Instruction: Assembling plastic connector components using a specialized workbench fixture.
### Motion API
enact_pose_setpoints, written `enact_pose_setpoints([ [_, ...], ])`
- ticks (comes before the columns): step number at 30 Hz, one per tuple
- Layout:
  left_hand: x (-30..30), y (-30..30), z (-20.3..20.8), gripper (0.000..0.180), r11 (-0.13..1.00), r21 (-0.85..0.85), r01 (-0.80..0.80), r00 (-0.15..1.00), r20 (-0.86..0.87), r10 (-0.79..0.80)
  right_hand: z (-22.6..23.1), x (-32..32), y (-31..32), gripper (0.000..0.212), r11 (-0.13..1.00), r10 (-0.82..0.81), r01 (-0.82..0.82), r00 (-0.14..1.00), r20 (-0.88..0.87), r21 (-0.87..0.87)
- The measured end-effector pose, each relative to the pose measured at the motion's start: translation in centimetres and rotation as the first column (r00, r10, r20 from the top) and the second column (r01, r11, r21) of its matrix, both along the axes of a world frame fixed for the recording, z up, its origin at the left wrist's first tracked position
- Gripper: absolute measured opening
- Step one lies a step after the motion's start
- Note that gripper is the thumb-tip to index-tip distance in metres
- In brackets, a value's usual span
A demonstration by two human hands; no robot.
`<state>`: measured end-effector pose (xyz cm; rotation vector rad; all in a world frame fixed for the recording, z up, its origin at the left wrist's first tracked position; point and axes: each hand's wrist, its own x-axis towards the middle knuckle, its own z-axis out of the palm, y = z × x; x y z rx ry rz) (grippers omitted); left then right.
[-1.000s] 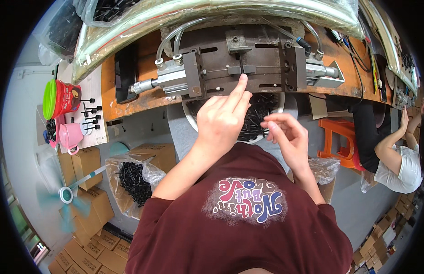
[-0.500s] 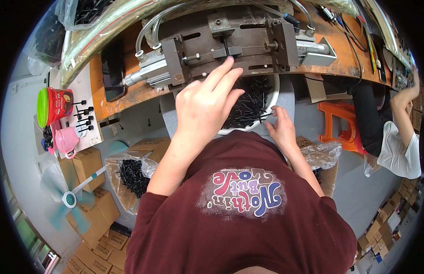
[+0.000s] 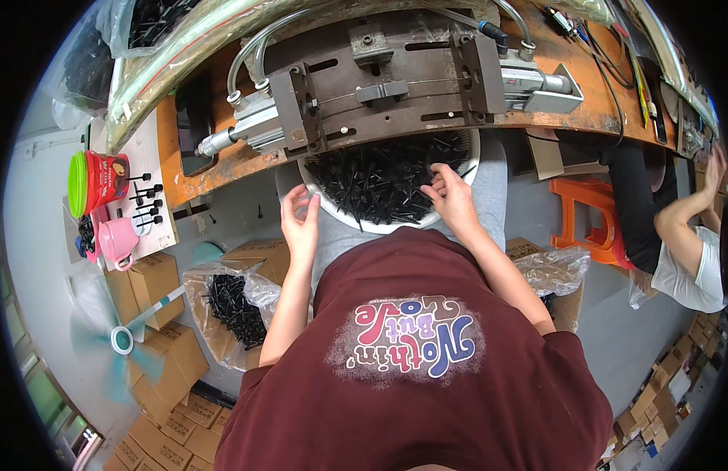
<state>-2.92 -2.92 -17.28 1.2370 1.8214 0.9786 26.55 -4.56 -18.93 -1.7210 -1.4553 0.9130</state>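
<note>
My left hand (image 3: 300, 222) is open beside the left rim of a white basin (image 3: 379, 228), thumb and fingers apart with nothing between them. The basin rests on my lap, heaped with thin black rod-shaped parts (image 3: 372, 184). Over its right side, my right hand (image 3: 453, 202) is closed in a pinch on a slim black rod; the fingers partly hide it. Beyond the basin, a dark metal fixture (image 3: 426, 107) sits at the bench edge. In its middle a small grey block (image 3: 382, 93) lies in line with a thin horizontal rod, and neither hand touches it.
Air cylinders (image 3: 258, 125) with hoses flank the fixture on the wooden bench (image 3: 207, 179). At left are a red tub (image 3: 105, 182), a pink cup (image 3: 117, 239) and a fan (image 3: 122, 340). Bagged boxes of black parts (image 3: 237, 308) stand beside me. Another person (image 3: 688, 251) sits right, near an orange stool (image 3: 587, 216).
My left hand has drawn back from the fixture to the basin's left side. The black rod at the grey block is gone from there. My right hand has moved inward over the basin.
</note>
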Motion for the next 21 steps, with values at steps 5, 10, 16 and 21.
enact_pose_setpoints([
  [5,-1.3,1.3,-4.8,0.062,0.986,-0.165,-0.018,1.000,0.001,0.019,0.8,0.0,0.1,0.045,1.000,-0.023,0.022,0.996,-0.088,-0.017],
  [10,-2.3,3.1,-5.5,0.052,0.974,-0.226,-0.008,0.984,-0.173,-0.032,2.2,2.7,-1.0,0.043,0.997,-0.065,0.062,0.995,0.073,0.051],
  [16,-2.9,4.4,-6.0,0.039,0.964,-0.265,0.010,0.949,-0.301,-0.093,-1.9,7.3,2.0,0.032,0.896,-0.429,0.398,0.889,0.157,0.196],
  [21,-3.7,5.0,-7.4,0.055,0.927,-0.374,0.003,0.896,-0.412,-0.169,-6.1,10.2,6.5,0.037,0.948,-0.244,0.265,0.961,0.131,-0.175],
])
